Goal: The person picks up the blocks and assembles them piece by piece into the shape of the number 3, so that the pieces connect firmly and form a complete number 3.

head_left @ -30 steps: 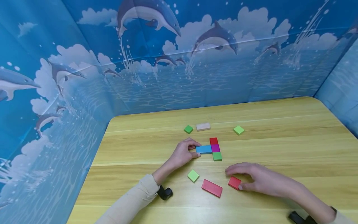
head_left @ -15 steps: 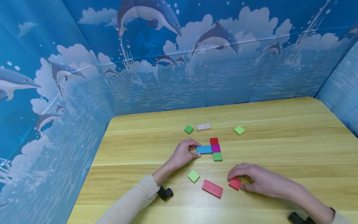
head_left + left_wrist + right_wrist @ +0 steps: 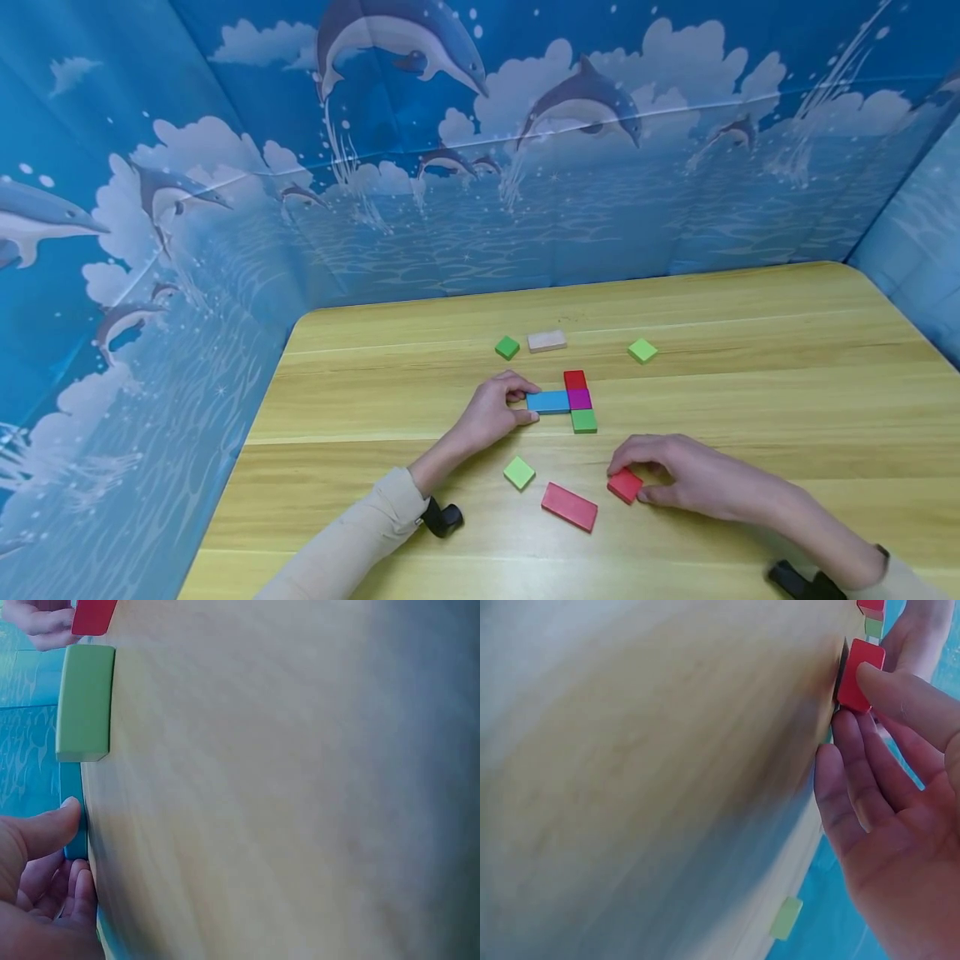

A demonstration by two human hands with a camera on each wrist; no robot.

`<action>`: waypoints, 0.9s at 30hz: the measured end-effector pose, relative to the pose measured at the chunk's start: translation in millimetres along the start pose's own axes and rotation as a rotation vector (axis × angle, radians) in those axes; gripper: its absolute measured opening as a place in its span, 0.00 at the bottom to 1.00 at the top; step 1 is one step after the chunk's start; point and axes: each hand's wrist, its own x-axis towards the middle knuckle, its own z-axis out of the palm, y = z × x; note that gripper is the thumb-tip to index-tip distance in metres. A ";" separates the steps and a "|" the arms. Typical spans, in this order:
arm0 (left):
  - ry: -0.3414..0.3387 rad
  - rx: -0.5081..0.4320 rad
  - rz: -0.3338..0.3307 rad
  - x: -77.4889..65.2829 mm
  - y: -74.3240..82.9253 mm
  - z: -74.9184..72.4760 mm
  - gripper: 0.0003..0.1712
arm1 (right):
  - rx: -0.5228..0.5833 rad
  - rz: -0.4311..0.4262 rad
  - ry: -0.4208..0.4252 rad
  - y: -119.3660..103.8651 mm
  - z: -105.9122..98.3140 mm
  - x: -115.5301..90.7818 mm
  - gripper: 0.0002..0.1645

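Observation:
At the table's middle my left hand (image 3: 491, 410) pinches the left end of a flat blue block (image 3: 548, 402) between thumb and fingers. The blue block's right end meets a purple block (image 3: 580, 399), which sits between a red block (image 3: 575, 380) behind and a green block (image 3: 584, 421) in front. Nearer and to the right, my right hand (image 3: 693, 475) pinches a separate small red block (image 3: 624, 486). In the right wrist view, the thumb lies against the face of this red block (image 3: 862, 675). The left wrist view shows the blue block (image 3: 71, 780) by the left thumb.
A long pinkish-red block (image 3: 569, 507) and a light green block (image 3: 519, 473) lie in front. Toward the back are a green block (image 3: 507, 347), a pale block (image 3: 547, 341) and another light green block (image 3: 642, 351). A dolphin-print curtain (image 3: 450, 225) hangs behind the wooden table (image 3: 750, 350).
My right hand has closed its thumb and fingers on the small red block and shifted it slightly left and away from me. My left hand has stayed on the blue block.

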 end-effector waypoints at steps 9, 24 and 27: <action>-0.004 0.006 -0.006 0.1 0.2 0.1 0.15 | -0.013 0.037 0.062 -2.8 0.6 7.0 0.23; 0.005 0.014 0.010 0.4 -1.9 0.4 0.16 | -0.103 0.161 0.209 -12.7 6.5 24.8 0.21; 0.006 0.009 0.010 0.1 -1.9 0.2 0.16 | -0.114 0.175 0.243 -15.4 8.4 27.5 0.21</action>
